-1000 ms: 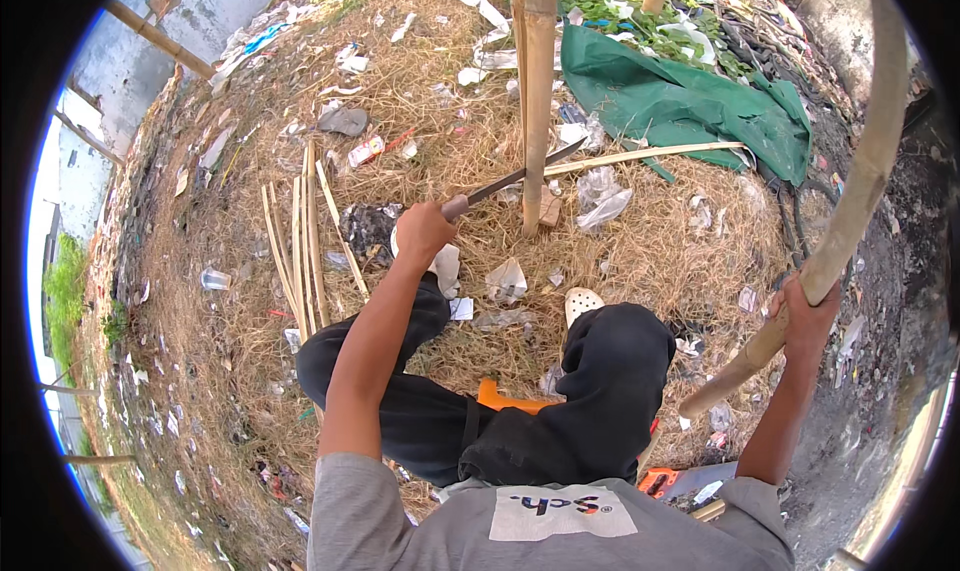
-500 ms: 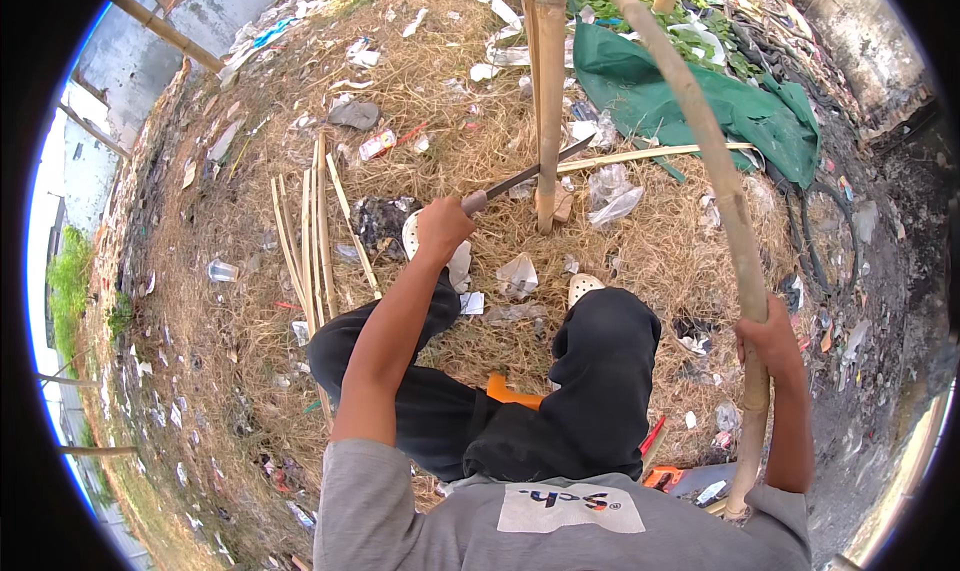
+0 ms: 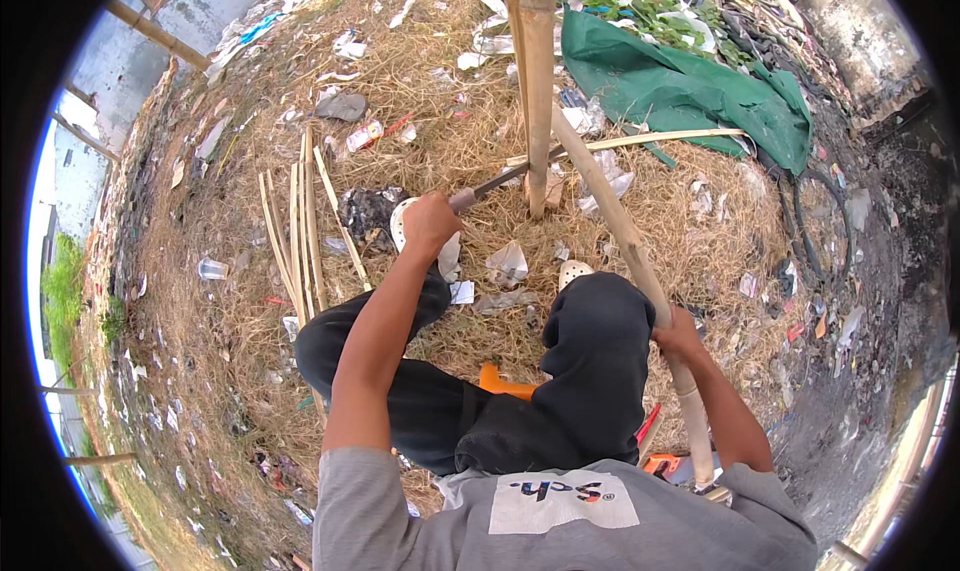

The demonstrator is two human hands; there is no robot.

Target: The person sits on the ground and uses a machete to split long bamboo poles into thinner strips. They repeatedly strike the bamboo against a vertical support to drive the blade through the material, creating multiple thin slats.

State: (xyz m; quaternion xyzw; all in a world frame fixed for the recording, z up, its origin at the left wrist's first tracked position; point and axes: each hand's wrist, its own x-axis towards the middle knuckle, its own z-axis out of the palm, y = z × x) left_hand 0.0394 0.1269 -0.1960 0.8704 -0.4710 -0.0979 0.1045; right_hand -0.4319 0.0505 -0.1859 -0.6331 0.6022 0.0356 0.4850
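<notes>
Out over the dry grass point(image 3: 430, 101), both sides were busy! The left hand point(image 3: 432, 223) was wrapped firmly around the handle of a knife point(image 3: 498, 181), its blade crossing the upright bamboo post point(image 3: 538, 91), tip peeking out beyond; biting in or merely touching, you couldn't tell. And on the other flank, just beside the right knee point(image 3: 610, 311), the right hand point(image 3: 680, 336) gripped a long bamboo pole point(image 3: 628, 239), slanting upward, top end right by the post and the knife tip. Split strips point(image 3: 306, 211) lay off to the left. This looked like lining-up, pole to blade; the next move called for a steady pole and fingers clear of the edge.
</notes>
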